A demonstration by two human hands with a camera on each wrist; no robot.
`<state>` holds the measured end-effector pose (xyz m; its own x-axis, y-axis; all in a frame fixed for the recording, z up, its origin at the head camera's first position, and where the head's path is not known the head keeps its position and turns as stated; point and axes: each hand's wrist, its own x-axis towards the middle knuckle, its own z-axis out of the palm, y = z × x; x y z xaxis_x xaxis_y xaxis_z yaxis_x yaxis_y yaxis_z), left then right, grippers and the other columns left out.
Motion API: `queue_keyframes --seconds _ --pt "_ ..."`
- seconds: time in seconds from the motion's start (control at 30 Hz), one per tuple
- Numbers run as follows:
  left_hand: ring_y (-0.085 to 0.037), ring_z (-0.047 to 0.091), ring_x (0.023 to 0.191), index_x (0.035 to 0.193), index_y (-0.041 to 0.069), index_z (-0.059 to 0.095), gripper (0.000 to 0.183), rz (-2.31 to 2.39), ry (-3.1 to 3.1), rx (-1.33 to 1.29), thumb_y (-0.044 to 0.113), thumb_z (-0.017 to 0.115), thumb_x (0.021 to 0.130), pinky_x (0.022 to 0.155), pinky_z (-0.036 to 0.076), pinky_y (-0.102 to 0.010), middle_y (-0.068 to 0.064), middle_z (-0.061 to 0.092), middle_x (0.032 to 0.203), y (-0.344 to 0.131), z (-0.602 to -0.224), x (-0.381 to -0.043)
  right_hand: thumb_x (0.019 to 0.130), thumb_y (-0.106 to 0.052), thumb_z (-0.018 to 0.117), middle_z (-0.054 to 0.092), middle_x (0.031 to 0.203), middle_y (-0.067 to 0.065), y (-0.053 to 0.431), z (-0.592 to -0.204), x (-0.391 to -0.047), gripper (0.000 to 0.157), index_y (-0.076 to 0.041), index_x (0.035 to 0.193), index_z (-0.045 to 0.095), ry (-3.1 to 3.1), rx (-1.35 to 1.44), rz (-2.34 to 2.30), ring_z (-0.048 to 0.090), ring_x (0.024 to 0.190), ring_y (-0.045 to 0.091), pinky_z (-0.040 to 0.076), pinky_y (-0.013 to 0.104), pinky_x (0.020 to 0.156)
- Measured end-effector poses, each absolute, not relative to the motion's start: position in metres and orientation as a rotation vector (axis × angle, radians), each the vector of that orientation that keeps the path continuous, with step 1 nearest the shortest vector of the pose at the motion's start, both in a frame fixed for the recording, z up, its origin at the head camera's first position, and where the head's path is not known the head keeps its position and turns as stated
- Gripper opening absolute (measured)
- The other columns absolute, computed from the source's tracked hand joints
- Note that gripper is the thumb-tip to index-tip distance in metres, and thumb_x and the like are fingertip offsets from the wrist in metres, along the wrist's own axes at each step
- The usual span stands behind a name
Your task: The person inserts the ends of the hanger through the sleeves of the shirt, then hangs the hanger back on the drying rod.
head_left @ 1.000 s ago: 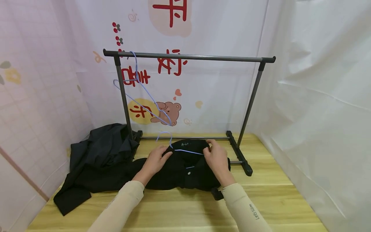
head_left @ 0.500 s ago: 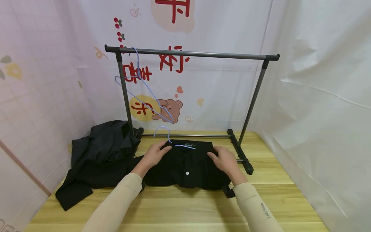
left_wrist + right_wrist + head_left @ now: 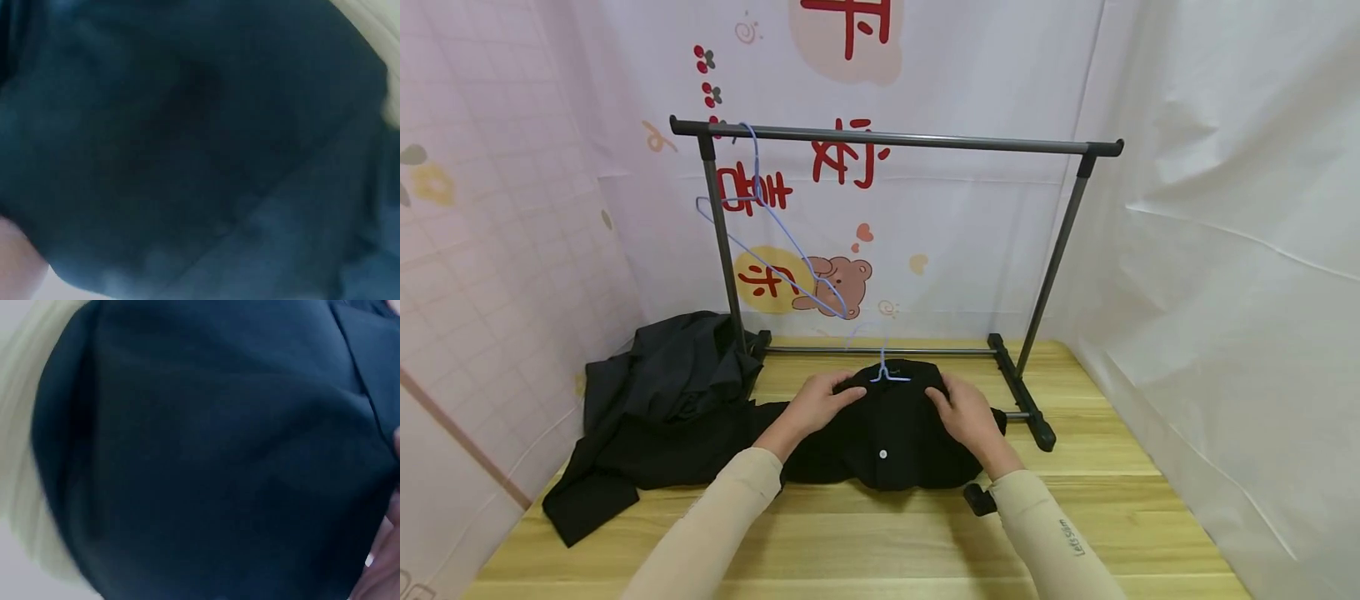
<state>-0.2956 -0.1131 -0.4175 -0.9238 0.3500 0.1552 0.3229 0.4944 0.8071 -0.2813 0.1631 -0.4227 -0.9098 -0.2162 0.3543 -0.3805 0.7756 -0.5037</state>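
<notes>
Head view: a black shirt [image 3: 917,442] is spread near the back edge of the bench [image 3: 850,554], about midway between its left and right edges, and a pale blue hanger [image 3: 883,372] is set at its collar, hook outside and lower wire hidden by cloth. The shirt is held at both sides of the collar: the thumbs of the left hand [image 3: 818,407] and right hand [image 3: 967,412] are laid over the fabric, with most fingers concealed behind it. The step in hand is judged to be the settling of the shirt on the hanger. For the next move, both shoulders probably need to be evened before any lift by the hook; slipping cloth is the likely risk. Both wrist views are filled mostly by dark, blurred fabric.

The bench is surfaced in yellowish wood grain. Near its back edge a metal rack [image 3: 917,140] is stood, from whose left end another hanger [image 3: 756,162] is hung. A dark garment [image 3: 673,367] is heaped toward the back left corner. The room is enclosed by pale sheets [image 3: 970,242], printed behind the rack with red characters and a bear [image 3: 847,283].
</notes>
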Motion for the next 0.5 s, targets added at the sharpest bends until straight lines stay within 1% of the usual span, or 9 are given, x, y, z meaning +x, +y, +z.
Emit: queue_keyframes --seconds 0.07,0.1,0.17,0.23,0.27,0.33,0.37,0.43,0.5 --pt "-0.03 0.055 0.125 0.133 0.006 0.063 0.041 1.396 2.723 0.607 0.032 0.06 0.1 0.102 0.044 -0.049 -0.011 0.061 0.132 -0.123 -0.419 -0.299 0.104 -0.023 0.055 0.062 0.089 0.009 0.174 -0.427 -0.284 0.018 -0.006 0.099 0.059 -2.675 0.383 0.846 0.063 0.087 0.03 0.049 0.046 0.075" --pt "-0.029 0.057 0.122 0.13 0.007 0.065 0.039 1.374 2.743 0.597 0.032 0.061 0.1 0.1 0.045 -0.048 -0.01 0.063 0.129 -0.128 -0.419 -0.3 0.105 -0.022 0.053 0.06 0.087 0.01 0.18 -0.428 -0.285 0.019 -0.005 0.099 0.057 -2.666 0.346 0.863 0.061 0.085 0.03 0.047 0.045 0.073" --pt "-0.028 0.062 0.108 0.119 0.008 0.07 0.031 1.339 2.769 0.573 0.032 0.061 0.1 0.091 0.049 -0.046 -0.009 0.068 0.115 -0.139 -0.42 -0.302 0.105 -0.022 0.052 0.056 0.082 0.011 0.192 -0.428 -0.285 0.02 -0.004 0.098 0.054 -2.642 0.271 0.872 0.059 0.08 0.031 0.044 0.045 0.07" --pt "-0.026 0.061 0.091 0.107 0.009 0.071 0.026 1.32 2.792 0.53 0.032 0.06 0.1 0.08 0.049 -0.043 -0.008 0.067 0.099 -0.149 -0.42 -0.304 0.106 -0.024 0.051 0.054 0.079 0.013 0.202 -0.426 -0.285 0.023 -0.002 0.098 0.052 -2.605 0.205 0.872 0.057 0.078 0.034 0.042 0.046 0.068" --pt "-0.023 0.061 0.09 0.106 0.01 0.072 0.025 1.32 2.811 0.496 0.032 0.061 0.1 0.08 0.049 -0.041 -0.005 0.067 0.099 -0.153 -0.42 -0.305 0.105 -0.024 0.051 0.056 0.08 0.015 0.206 -0.424 -0.285 0.023 -0.002 0.099 0.053 -2.577 0.175 0.871 0.058 0.079 0.035 0.042 0.047 0.068" --pt "-0.021 0.057 0.083 0.102 0.01 0.071 0.024 1.333 2.816 0.456 0.033 0.062 0.1 0.075 0.046 -0.039 -0.005 0.064 0.091 -0.161 -0.419 -0.305 0.105 -0.026 0.052 0.06 0.084 0.02 0.212 -0.419 -0.284 0.025 -0.001 0.102 0.054 -2.503 0.117 0.856 0.061 0.082 0.041 0.043 0.051 0.069" --pt "-0.02 0.057 0.083 0.104 0.01 0.071 0.025 1.336 2.83 0.438 0.033 0.062 0.099 0.075 0.046 -0.038 -0.004 0.064 0.092 -0.166 -0.418 -0.305 0.104 -0.026 0.053 0.061 0.086 0.023 0.214 -0.416 -0.284 0.026 0.0 0.102 0.054 -2.465 0.09 0.852 0.061 0.083 0.044 0.043 0.053 0.069" --pt "-0.022 0.056 0.08 0.102 0.009 0.07 0.028 1.343 2.851 0.406 0.035 0.062 0.099 0.073 0.046 -0.037 -0.006 0.062 0.087 -0.175 -0.417 -0.306 0.103 -0.025 0.056 0.064 0.093 0.026 0.216 -0.411 -0.284 0.026 0.001 0.105 0.056 -2.383 0.047 0.843 0.062 0.087 0.048 0.044 0.056 0.072" --pt "-0.027 0.056 0.077 0.101 0.006 0.069 0.031 1.329 2.884 0.38 0.036 0.061 0.1 0.07 0.045 -0.038 -0.011 0.06 0.085 -0.186 -0.418 -0.306 0.102 -0.024 0.057 0.064 0.094 0.028 0.217 -0.409 -0.284 0.026 0.002 0.105 0.057 -2.327 0.009 0.831 0.061 0.087 0.05 0.043 0.058 0.073"
